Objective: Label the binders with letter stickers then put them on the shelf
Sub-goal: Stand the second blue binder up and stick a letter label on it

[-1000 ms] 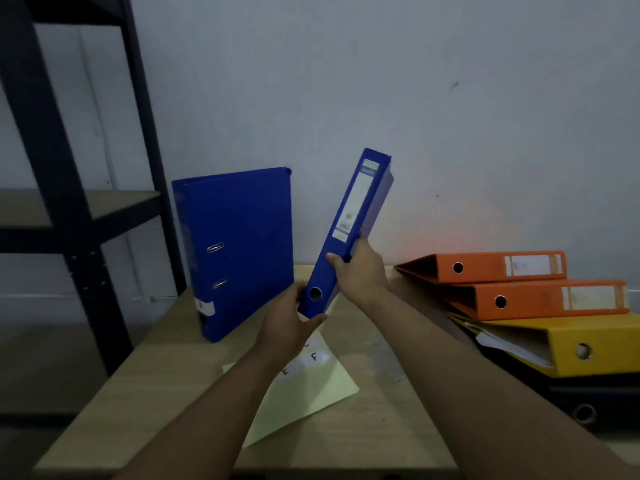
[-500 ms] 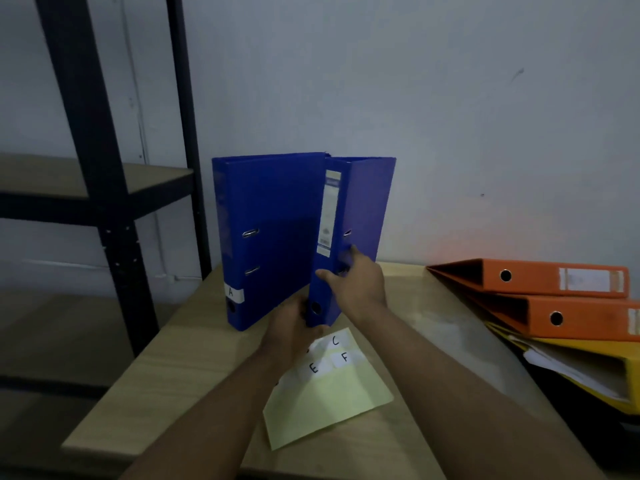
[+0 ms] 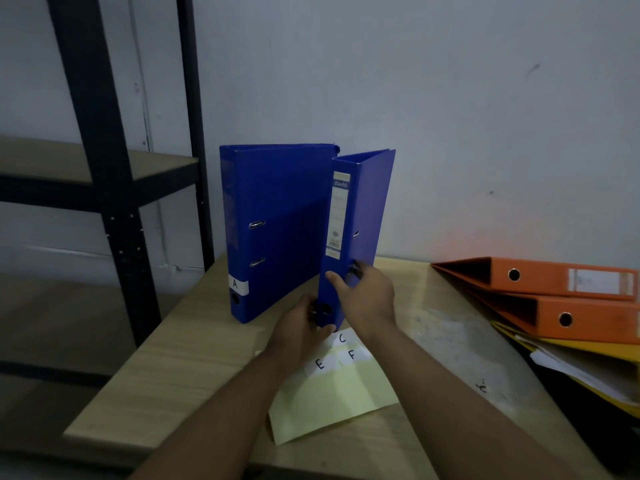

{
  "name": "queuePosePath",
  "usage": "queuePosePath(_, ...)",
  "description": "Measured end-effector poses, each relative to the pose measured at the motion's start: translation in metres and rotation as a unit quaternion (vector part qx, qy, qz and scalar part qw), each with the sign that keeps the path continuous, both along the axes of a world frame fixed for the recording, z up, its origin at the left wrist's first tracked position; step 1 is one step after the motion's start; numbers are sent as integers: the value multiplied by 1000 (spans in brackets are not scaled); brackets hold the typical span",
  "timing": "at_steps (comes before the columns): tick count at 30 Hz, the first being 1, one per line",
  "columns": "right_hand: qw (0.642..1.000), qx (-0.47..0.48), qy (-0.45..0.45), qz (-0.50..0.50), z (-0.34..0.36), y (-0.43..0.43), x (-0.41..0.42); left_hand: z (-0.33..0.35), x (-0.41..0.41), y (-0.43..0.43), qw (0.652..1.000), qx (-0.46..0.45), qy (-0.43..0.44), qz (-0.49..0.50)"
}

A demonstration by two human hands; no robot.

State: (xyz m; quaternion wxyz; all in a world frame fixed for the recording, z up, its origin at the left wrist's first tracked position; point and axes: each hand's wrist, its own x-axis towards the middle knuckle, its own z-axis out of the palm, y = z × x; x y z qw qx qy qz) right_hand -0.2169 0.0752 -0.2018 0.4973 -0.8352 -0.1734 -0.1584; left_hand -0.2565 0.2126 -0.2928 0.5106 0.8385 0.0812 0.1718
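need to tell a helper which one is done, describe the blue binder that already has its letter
On the wooden table, at its far left corner beside the black shelf, two blue binders stand side by side. It is the left binder; the left hand and right hand hold the other binder. Only it bears a white sticker marked A low on its spine.

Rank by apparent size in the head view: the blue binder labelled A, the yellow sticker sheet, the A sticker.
1. blue binder labelled A
2. yellow sticker sheet, partly hidden
3. A sticker
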Motion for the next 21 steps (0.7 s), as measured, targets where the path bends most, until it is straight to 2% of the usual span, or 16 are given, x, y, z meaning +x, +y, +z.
queuePosePath(2, 1000, 5, 2, 0, -1, 0, 0, 7, -6, -4, 995, -97, -14, -19)
queuePosePath(3, 1000, 6, 2, -1, -1, 0, 0, 7, -6, -5, 987, -160, -6, -7)
queuePosePath(4, 1000, 8, 4, -2, -1, 0, 1, 4, -6, -2, 974, -221, 2, -41)
queuePosePath(5, 1000, 10, 8, -2, -2, 0, 1, 13, -9, -4, 969, -243, 29, -30)
queuePosePath(6, 1000, 13, 13, -1, -2, 0, 1, 14, -8, -7, 942, -325, 59, -63)
queuePosePath(9, 1000, 14, 27, -3, -3, 1, 2, 15, -11, -11, 905, -414, 54, -84)
queuePosePath(10, 999, 16, 28, -4, -4, 1, 3, 17, -13, -12, 878, -468, 54, -82)
queuePosePath(16, 999, 19, 29, -2, -5, 1, 2, 28, -12, -14, 823, -556, 58, -102)
queuePosePath(18, 999, 21, 34, -1, -4, 0, 1, 33, -15, -16, 780, -612, 50, -120)
queuePosePath(19, 999, 21, 36, 0, -3, 0, 0, 34, -14, -15, 769, -624, 49, -129)
queuePosePath(21, 999, 22, 40, 3, -3, -1, -2, 37, -15, -16, 775, -617, 49, -126)
